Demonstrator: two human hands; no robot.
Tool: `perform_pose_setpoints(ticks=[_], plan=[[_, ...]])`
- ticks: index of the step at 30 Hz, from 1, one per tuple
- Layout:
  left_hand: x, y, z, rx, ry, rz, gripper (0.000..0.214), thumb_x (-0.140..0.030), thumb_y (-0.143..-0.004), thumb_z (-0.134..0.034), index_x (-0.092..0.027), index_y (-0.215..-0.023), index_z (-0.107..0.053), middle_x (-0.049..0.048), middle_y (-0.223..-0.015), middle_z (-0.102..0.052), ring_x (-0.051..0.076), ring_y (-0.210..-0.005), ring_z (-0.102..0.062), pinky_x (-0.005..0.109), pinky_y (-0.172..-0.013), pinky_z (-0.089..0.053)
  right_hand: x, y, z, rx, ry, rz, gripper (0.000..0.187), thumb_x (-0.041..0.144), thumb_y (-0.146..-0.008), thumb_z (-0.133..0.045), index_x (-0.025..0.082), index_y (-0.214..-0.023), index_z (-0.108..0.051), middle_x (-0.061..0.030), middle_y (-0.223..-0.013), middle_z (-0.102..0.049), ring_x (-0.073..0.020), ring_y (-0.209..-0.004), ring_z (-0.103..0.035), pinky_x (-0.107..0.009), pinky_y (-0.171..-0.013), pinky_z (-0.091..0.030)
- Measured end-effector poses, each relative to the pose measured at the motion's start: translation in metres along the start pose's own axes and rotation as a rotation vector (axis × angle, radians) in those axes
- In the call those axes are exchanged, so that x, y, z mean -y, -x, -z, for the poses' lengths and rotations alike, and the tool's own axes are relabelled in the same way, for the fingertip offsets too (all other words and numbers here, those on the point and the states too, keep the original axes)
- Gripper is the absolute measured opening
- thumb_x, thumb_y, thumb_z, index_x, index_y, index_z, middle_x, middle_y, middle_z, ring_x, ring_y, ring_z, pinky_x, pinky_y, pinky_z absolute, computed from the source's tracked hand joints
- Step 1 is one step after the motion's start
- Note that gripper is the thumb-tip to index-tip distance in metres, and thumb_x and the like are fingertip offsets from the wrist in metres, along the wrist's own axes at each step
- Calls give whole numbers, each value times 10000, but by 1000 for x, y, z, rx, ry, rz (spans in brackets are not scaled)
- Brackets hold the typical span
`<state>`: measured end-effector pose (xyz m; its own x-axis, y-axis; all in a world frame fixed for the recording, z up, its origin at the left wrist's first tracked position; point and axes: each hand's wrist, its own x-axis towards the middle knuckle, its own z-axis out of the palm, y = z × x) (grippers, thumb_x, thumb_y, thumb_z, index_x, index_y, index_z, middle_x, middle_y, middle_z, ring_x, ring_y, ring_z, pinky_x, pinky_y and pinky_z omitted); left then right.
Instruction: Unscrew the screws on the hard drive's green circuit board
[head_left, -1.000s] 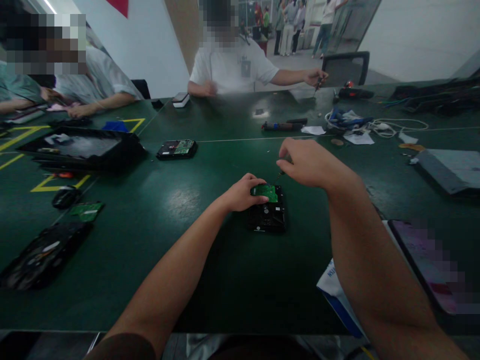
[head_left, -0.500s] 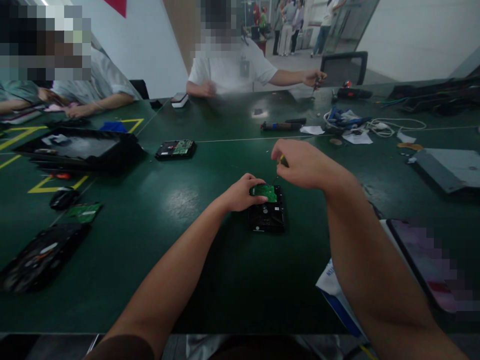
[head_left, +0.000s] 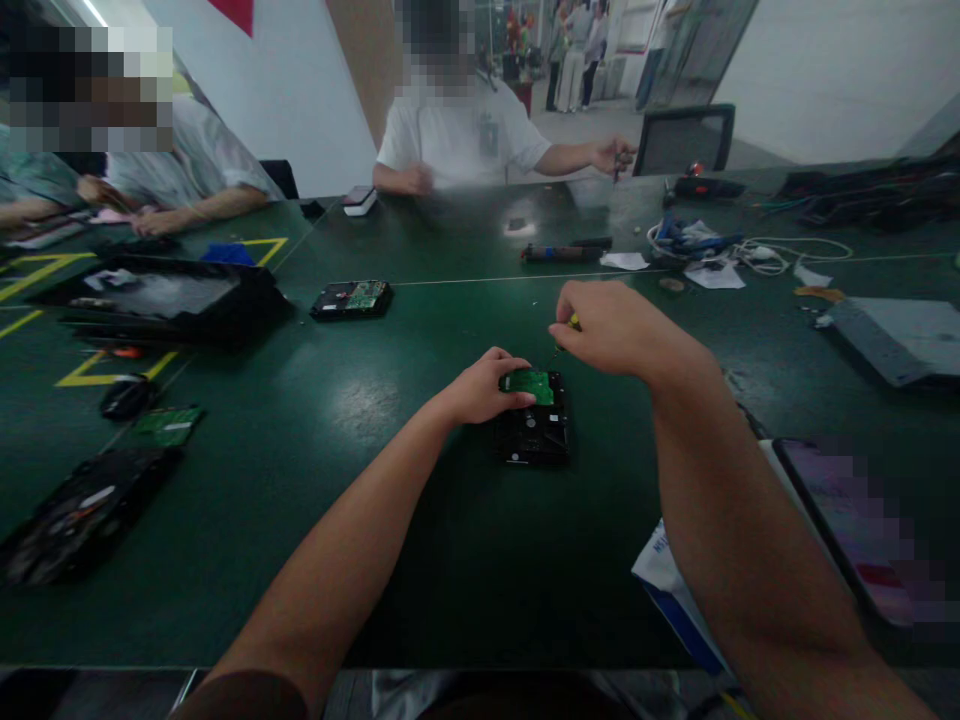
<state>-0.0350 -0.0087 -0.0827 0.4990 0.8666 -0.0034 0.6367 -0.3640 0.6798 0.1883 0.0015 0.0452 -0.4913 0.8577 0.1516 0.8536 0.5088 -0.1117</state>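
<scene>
A black hard drive (head_left: 534,432) with a green circuit board (head_left: 534,385) on top lies on the dark green table (head_left: 420,540) in front of me. My left hand (head_left: 484,388) rests on the drive's left far corner, fingers curled over the board. My right hand (head_left: 611,325) hovers just above and to the right of the drive, pinched shut on a small screwdriver (head_left: 571,323) with a yellow handle, its tip pointing down toward the board.
Another hard drive (head_left: 352,298) lies farther left, a black tray (head_left: 161,295) beyond it. A loose green board (head_left: 172,422), a mouse (head_left: 129,395) and a dark device (head_left: 82,510) sit at left. Cables (head_left: 720,245) and tools lie far right. Other people sit across the table.
My right hand shifted slightly left, then back right and a little lower over the drive. The person opposite drew the raised hand inward. My left hand stayed put.
</scene>
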Motion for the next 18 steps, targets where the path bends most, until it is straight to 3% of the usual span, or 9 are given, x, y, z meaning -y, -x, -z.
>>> perform_pose_setpoints(ticks=[4,10,14,18], plan=[[0,0,0,-3,-5,-12,664,-523,-876,-741,-224,-1453,-603,113,-1331,-533,283,-1177,-613,461,-1107,-489,2,0,0,-16,-51,85,202,165,-859,-610,172,-1048,-681,-137,-1086,-737,-296,-987,-670,-394,-812,-487],[-1,1,1,4,2,0,683,-531,-872,-741,-223,-1464,-595,118,-1359,-525,284,-1154,-620,466,-1080,-504,-5,-3,-1,-74,-128,60,137,327,-877,-728,211,-948,-716,-85,-944,-754,-285,-897,-685,-398,-793,-464],[-3,1,2,8,-6,2,669,-537,-878,-728,-237,-1462,-596,111,-1351,-527,290,-1162,-614,475,-1071,-505,-8,-7,-4,-126,-208,72,155,335,-862,-763,206,-941,-727,-83,-954,-769,-272,-924,-699,-392,-838,-476],[-3,1,1,0,-7,-13,673,-534,-874,-733,-228,-1458,-600,113,-1340,-534,287,-1150,-615,472,-1078,-498,0,-6,1,-39,-399,-40,231,409,-953,-656,190,-949,-728,-66,-751,-745,-239,-765,-723,-372,-769,-512]])
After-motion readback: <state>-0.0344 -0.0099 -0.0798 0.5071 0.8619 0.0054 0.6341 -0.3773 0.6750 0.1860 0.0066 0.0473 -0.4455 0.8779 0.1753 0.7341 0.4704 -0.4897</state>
